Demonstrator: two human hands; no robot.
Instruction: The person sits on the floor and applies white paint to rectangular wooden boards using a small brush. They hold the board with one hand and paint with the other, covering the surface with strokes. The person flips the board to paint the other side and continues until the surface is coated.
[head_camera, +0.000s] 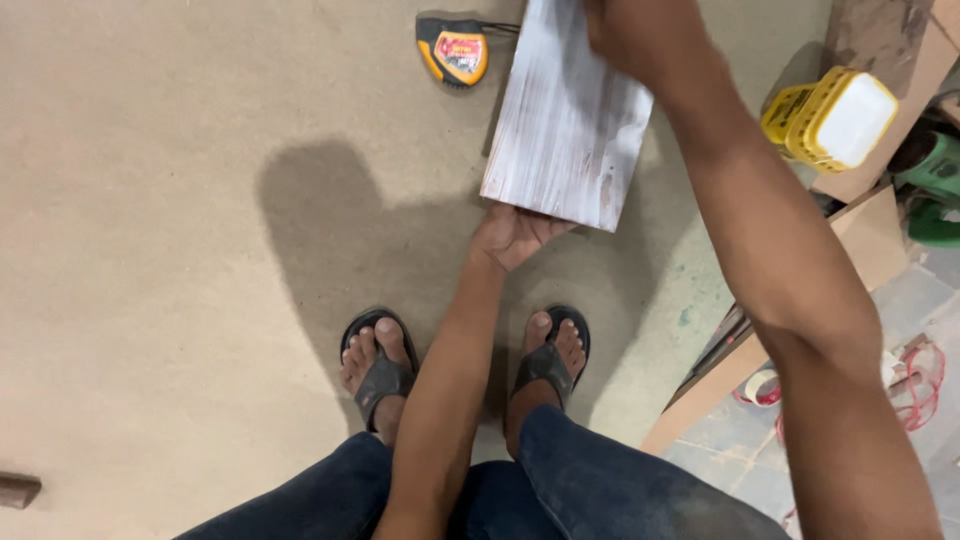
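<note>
A pale whitewashed wooden board (565, 115) is held above a tan sheet on the floor (180, 250). My left hand (512, 235) cups the board's near bottom edge from below. My right hand (630, 35) grips the board's upper right part, its fingers partly out of frame. My feet in dark sandals stand on the sheet just below the board.
A yellow and black tape measure (453, 50) lies on the sheet left of the board's top. A yellow container with a white lid (832, 118) sits at the right, near green tool parts (935, 190), cardboard and red cord (915, 375).
</note>
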